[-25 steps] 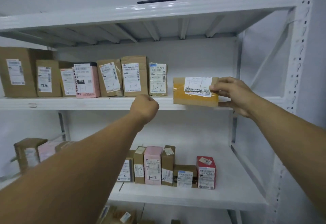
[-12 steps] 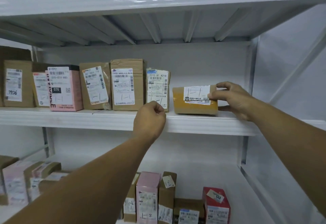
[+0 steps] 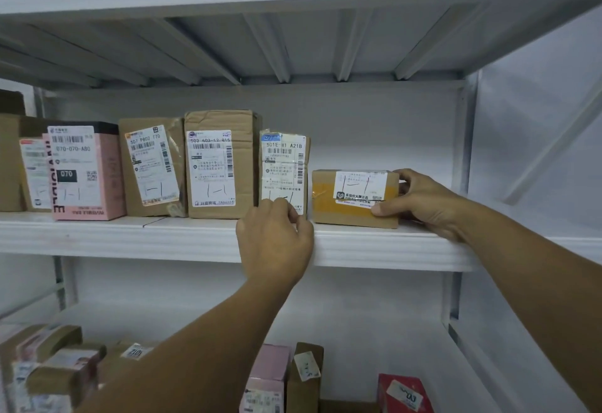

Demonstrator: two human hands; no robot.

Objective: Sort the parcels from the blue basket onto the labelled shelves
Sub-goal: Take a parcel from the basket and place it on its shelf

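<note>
Cardboard parcel (image 3: pixel 353 199), gripped by right hand (image 3: pixel 423 201), sits beside taller parcel (image 3: pixel 283 168); left hand (image 3: pixel 273 240) curled empty before it.

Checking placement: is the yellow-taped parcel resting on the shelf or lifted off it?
Resting on it: the parcel sits with its bottom edge flush on the shelf. The right hand grips its right end.

The cardboard parcel (image 3: pixel 325 183) that the right hand (image 3: pixel 423 204) grips is matt brown, banded with glossy yellowish tape under a smooth white paper label. Just above the left hand (image 3: pixel 273 240), the taped parcel (image 3: pixel 283 165) carries crinkled, shiny clear tape over its paper label. The shelf (image 3: pixel 374 246) beneath both hands is white-painted metal, its front edge glossy.
</note>
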